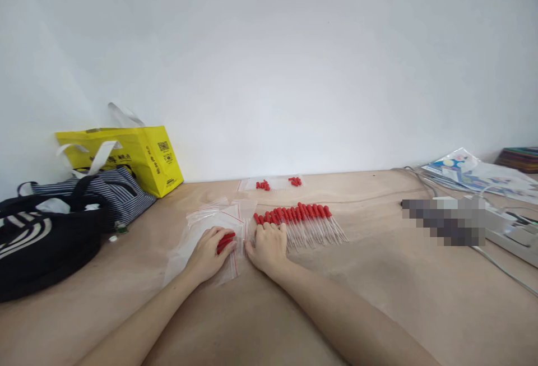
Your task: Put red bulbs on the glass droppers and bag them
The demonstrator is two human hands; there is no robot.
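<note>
Several clear plastic bags (pixel 185 254) with red edge lines lie overlapping on the table left of centre. My left hand (pixel 210 251) rests on them, its fingers curled round a few red pieces (pixel 226 241). Just to the right, my right hand (pixel 268 245) reaches over the left end of a long row of red-capped clear sticks (pixel 313 220). Its fingertips touch the nearest caps, and whether it grips any is hidden. Behind the row, a flat clear bag (pixel 278 183) has two small clusters of red pieces.
At the left stand a yellow bag (pixel 155 158), a striped bag (pixel 126 192) and a black bag (pixel 50 248) on the wooden table (pixel 378 287). A power strip (pixel 508 237) with cables and printed sheets (pixel 474 170) lies at the right. A white wall rises behind.
</note>
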